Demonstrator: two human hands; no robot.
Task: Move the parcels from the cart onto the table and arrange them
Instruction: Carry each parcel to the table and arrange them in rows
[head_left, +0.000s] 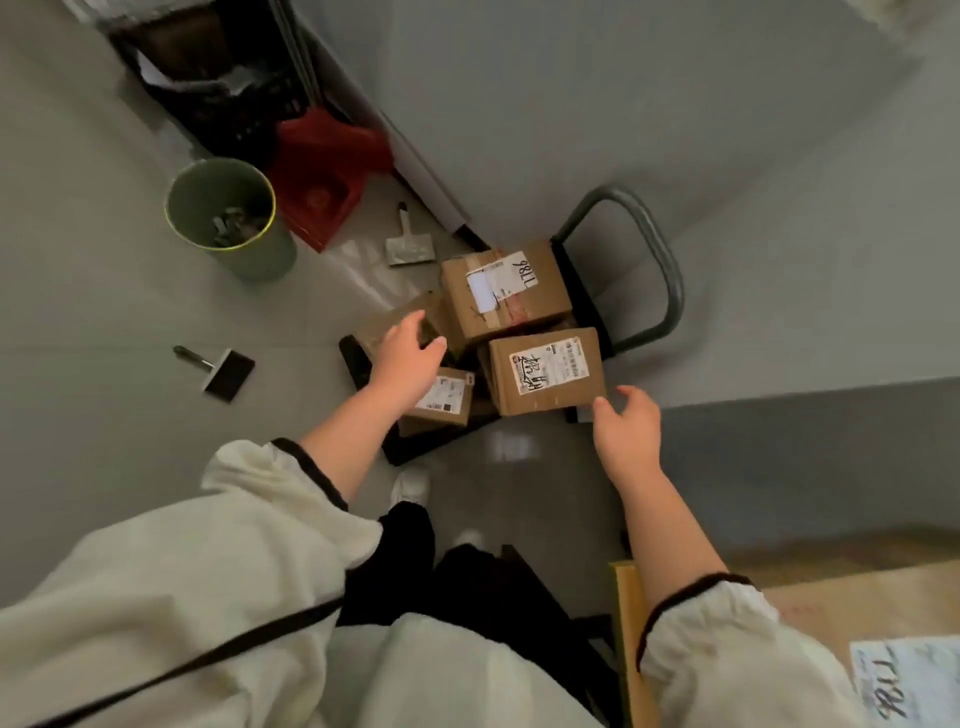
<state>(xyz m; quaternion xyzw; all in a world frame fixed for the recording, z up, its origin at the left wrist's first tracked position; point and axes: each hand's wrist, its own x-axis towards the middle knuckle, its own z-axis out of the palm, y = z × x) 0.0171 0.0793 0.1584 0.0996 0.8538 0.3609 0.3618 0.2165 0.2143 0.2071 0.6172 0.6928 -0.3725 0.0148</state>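
From the head camera, your left hand (408, 353) is stretched out with fingers straight and slightly spread, holding nothing, over the leftmost parcel (394, 322) on the cart (641, 244). You cannot tell whether it touches the cardboard. Your right hand (626, 423) is loosely open too, its thumb just beside the lower corner of the near parcel (545, 371), gripping nothing. Four brown cardboard parcels sit crowded on the cart's black deck. The back parcel (501, 291) bears handwritten digits, the near one a scribbled white label, and a small parcel (444, 397) lies partly under your left wrist.
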